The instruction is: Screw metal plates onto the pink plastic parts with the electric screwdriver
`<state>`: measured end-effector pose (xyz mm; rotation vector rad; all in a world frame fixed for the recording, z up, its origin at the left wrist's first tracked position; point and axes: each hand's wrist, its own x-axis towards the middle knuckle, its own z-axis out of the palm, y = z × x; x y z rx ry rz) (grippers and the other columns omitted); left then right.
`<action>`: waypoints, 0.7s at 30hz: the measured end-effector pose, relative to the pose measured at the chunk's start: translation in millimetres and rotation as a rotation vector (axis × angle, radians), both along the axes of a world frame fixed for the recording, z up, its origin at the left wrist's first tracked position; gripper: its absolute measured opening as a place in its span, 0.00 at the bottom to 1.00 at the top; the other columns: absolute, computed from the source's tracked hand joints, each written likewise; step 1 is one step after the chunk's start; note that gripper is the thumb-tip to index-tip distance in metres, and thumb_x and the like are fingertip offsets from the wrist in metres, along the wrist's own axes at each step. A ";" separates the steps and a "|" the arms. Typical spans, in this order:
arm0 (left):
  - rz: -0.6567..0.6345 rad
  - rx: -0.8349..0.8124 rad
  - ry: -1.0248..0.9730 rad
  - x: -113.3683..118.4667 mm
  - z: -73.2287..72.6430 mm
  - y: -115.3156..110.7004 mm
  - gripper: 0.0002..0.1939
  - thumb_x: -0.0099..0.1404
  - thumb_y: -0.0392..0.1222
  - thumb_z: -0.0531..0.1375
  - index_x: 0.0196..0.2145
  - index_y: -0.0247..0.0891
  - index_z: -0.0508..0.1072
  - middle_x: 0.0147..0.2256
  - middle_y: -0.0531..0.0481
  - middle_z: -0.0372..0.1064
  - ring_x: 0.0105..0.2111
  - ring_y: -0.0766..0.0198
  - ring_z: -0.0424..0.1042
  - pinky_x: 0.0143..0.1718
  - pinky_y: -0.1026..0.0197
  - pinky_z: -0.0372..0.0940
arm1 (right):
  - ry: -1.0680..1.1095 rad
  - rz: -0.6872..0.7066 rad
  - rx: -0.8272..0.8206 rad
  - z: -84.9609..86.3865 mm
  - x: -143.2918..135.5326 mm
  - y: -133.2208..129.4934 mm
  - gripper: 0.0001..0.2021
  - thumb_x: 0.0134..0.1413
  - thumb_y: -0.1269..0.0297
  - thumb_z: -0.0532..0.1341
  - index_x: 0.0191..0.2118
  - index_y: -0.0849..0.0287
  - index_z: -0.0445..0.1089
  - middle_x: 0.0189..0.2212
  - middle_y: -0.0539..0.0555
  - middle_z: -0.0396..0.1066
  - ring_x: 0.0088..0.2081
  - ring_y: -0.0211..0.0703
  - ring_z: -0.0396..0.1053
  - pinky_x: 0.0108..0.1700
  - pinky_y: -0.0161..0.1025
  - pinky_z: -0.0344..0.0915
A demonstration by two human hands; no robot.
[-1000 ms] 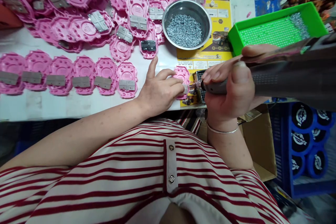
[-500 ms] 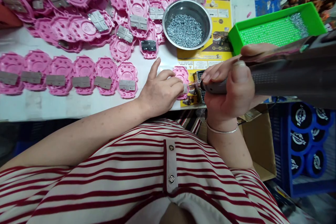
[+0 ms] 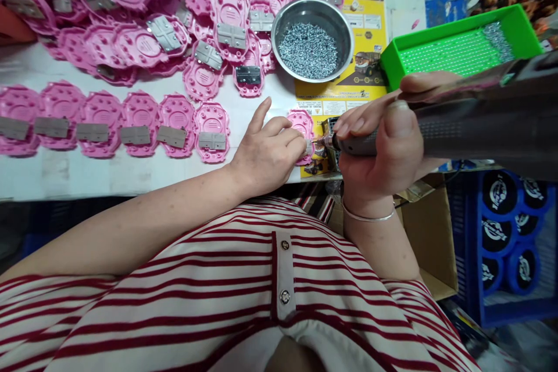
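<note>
My right hand (image 3: 383, 139) is wrapped round a dark electric screwdriver (image 3: 462, 119), held nearly level. Its thin tip meets the grey plate on a pink plastic casing (image 3: 301, 122). That casing lies on yellow printed card, and my left hand (image 3: 268, 151) presses it down, with the fingertips on its grey plate and the thumb stretched away. The hand hides the casing's left part. To the left of my hand, several similar pink casings (image 3: 212, 113) with grey plates lie in a row on the white table.
A steel bowl (image 3: 275, 49) of small screws stands behind my hands. A green tray (image 3: 392, 70) with some screws is at the right. A heap of pink casings (image 3: 229, 3) fills the back left. Below right is a blue crate (image 3: 475, 279) holding round blue-and-black pieces.
Almost nothing has moved. The screwdriver's tip and both hands stay at the same casing, and the view has shifted very slightly.
</note>
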<state>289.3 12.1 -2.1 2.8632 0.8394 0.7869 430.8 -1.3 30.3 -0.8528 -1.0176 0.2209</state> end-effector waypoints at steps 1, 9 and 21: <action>0.004 0.007 0.002 0.2 0.0 -0.1 0.11 0.69 0.34 0.55 0.31 0.40 0.76 0.32 0.52 0.75 0.40 0.57 0.73 0.64 0.31 0.57 | -0.022 -0.009 -0.019 -0.9 -0.1 0.4 0.17 0.53 0.44 0.62 0.44 0.45 0.69 0.22 0.41 0.55 0.15 0.27 0.52 0.17 0.29 0.61; -0.011 0.044 0.007 -0.2 -0.2 0.7 0.10 0.70 0.36 0.56 0.31 0.41 0.74 0.32 0.53 0.76 0.40 0.58 0.72 0.63 0.32 0.60 | -0.040 -0.069 -0.029 -5.2 -2.7 6.3 0.15 0.55 0.44 0.60 0.43 0.45 0.68 0.20 0.41 0.50 0.13 0.29 0.49 0.16 0.32 0.58; -0.020 0.077 -0.016 0.3 -1.2 1.4 0.07 0.69 0.38 0.59 0.32 0.40 0.74 0.34 0.53 0.78 0.38 0.58 0.73 0.61 0.34 0.64 | 0.015 0.074 -0.088 -11.7 5.6 11.0 0.19 0.49 0.42 0.63 0.42 0.46 0.73 0.24 0.45 0.64 0.15 0.31 0.54 0.15 0.36 0.59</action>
